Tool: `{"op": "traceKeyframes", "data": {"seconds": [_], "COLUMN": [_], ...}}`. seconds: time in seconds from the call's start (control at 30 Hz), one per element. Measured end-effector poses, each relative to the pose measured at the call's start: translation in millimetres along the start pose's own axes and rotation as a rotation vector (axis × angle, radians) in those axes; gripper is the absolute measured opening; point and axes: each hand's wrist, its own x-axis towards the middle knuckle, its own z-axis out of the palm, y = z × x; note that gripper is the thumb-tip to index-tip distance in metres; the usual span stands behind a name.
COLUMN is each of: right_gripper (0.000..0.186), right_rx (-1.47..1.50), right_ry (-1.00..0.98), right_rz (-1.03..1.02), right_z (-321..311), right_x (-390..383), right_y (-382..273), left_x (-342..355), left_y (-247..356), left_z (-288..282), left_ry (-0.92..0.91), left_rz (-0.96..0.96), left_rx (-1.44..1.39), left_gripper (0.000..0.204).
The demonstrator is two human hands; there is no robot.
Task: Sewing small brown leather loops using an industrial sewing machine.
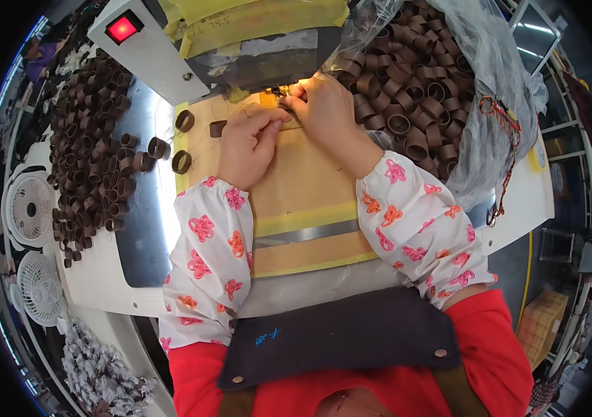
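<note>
Both my hands meet under the head of a sewing machine [257, 59], beside its lit needle area. My left hand [248, 144] is closed, thumb and forefinger pinched close to my right fingertips. My right hand [329, 115] is closed too, its fingertips right by the needle. A small dark piece shows between the hands, but the fingers hide most of it. A brown ring-shaped loop [217, 128] lies just left of my left hand. Two more brown loops, an upper one [184, 121] and a lower one [182, 162], rest near the left edge of the tan work surface [303, 184].
A large heap of brown loops [91, 160] covers the table's left side. More loops [414, 83] fill a clear plastic bag [494, 104] at the right, with coloured cords [508, 132] hanging from it. A red-lit switch [121, 28] sits on the machine. White fans [30, 207] stand beyond the left edge.
</note>
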Motion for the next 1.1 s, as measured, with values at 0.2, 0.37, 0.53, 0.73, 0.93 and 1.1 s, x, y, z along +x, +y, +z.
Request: {"op": "traceKeyframes", "data": {"seconds": [0.2, 0.37, 0.53, 0.73, 0.93, 1.1], "right_gripper": [0.016, 0.015, 0.017, 0.018, 0.019, 0.022], "right_rx": [0.178, 0.567, 0.803, 1.024, 1.004, 0.732], "right_ry": [-0.151, -0.523, -0.672, -0.779, -0.878, -0.798], "right_rz": [-0.123, 0.205, 0.121, 0.212, 0.109, -0.08], "right_z": [-10, -34, -33, -36, -46, -60], "right_x": [-2, -14, -40, -43, -43, -43], "right_y": [9, -13, -36, -47, -48, -54], "left_x": [-3, 0, -3, 1, 1, -2], "left_y": [0, -9, -4, -5, 12, 9], "left_z": [-3, -3, -7, -16, -35, -60], "left_ry": [0.128, 0.037, -0.121, -0.138, -0.436, -0.294], "left_rz": [-0.044, 0.107, 0.071, 0.15, -0.084, 0.031], "left_rx": [0.14, 0.237, -0.03, -0.027, 0.09, 0.37], "left_gripper": [0.014, 0.018, 0.031, 0.011, 0.018, 0.011]}}
